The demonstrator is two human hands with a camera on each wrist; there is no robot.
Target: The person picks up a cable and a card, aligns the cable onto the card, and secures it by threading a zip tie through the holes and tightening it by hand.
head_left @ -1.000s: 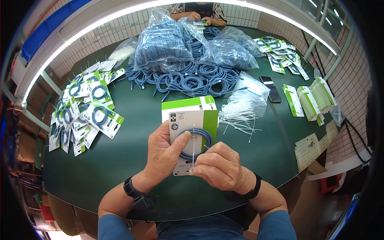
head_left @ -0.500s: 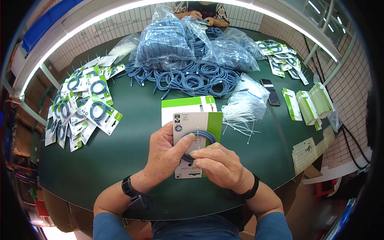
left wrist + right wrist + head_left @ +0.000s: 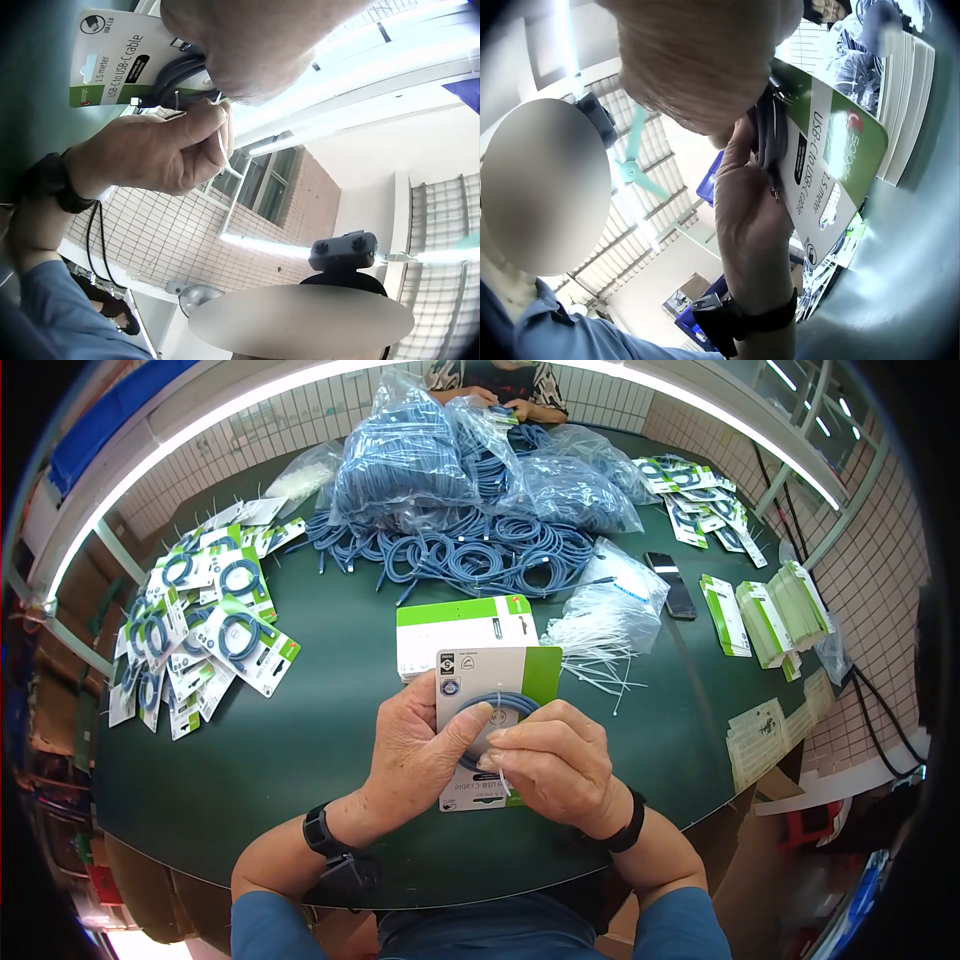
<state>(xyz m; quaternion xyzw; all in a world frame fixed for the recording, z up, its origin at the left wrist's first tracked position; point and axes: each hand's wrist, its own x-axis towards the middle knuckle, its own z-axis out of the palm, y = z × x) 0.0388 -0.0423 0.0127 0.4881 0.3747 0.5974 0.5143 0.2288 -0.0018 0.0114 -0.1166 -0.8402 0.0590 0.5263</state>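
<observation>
The left hand (image 3: 415, 745) grips a white and green card (image 3: 540, 668) by its left side, thumb over a coiled blue cable (image 3: 517, 702) that lies on the card. A thin white tie (image 3: 503, 778) runs around the coil; the right hand (image 3: 560, 765) pinches it between thumb and fingertips at the card's lower half. In the left wrist view the tie's tail (image 3: 223, 146) sticks out past the right hand (image 3: 169, 146). The right wrist view shows the left hand (image 3: 754, 217) behind the card (image 3: 829, 142), with the cable against its fingers.
A stack of cards (image 3: 465, 617) stands just beyond the hands. Finished-looking carded cables (image 3: 240, 635) lie left, bagged and loose blue cables (image 3: 480, 560) at the back, white ties (image 3: 600, 635), a phone (image 3: 672, 585) and more cards (image 3: 770, 622) right. Another person (image 3: 500, 390) sits opposite.
The held card has moved slightly right and toward the body, off the stack behind it. The right hand has moved up along the tie, whose tail now hangs below its fingers.
</observation>
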